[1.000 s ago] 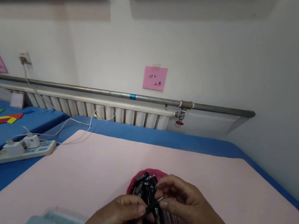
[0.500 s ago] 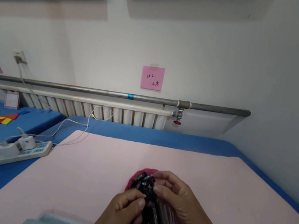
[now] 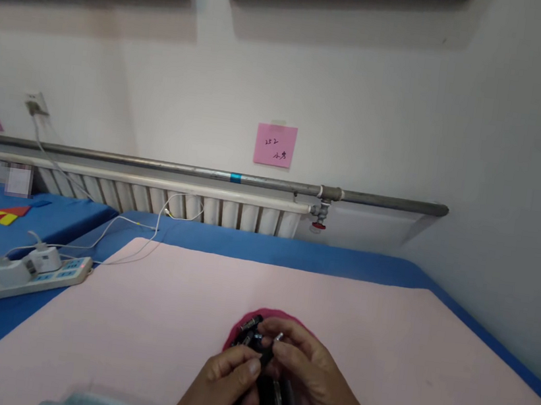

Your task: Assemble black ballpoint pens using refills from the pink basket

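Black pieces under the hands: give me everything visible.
The black pieces are a jumbled heap of small, slim, glossy parts with silver metal tips, seemingly plastic and metal. They lie on a dark pink pad on the pale pink mat, near its front edge. The left hand and right hand cover most of the heap, and both pinch one piece between them. The exact type is too small to tell.

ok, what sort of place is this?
Probably an indoor workroom with bench stations: blue-covered table with a pink mat, a handwritten pink note on the wall above a radiator, a power strip alongside. The left hand and right hand pinch small black parts.
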Available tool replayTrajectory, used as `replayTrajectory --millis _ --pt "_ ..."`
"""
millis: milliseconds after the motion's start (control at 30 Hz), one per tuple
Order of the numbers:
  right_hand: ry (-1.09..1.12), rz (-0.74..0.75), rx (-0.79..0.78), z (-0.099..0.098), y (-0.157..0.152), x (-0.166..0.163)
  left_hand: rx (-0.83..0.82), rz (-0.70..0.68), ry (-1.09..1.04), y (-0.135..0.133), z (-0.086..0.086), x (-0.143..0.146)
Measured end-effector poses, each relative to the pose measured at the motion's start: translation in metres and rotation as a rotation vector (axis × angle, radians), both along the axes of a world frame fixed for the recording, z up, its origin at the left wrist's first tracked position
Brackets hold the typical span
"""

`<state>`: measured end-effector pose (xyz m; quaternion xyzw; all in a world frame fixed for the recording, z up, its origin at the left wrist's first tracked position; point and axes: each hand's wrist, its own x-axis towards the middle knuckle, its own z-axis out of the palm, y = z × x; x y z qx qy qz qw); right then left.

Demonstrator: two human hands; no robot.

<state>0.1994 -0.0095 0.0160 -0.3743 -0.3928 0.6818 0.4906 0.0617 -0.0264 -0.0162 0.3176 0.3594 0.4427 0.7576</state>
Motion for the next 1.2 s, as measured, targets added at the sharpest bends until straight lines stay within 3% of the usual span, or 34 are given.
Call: replayTrajectory --millis 1200 --pt "0.016 -0.014 -0.027 -0.0031 0.0026 0.0023 -0.018 -0.009 -0.039 -0.0008 0.0023 0.0004"
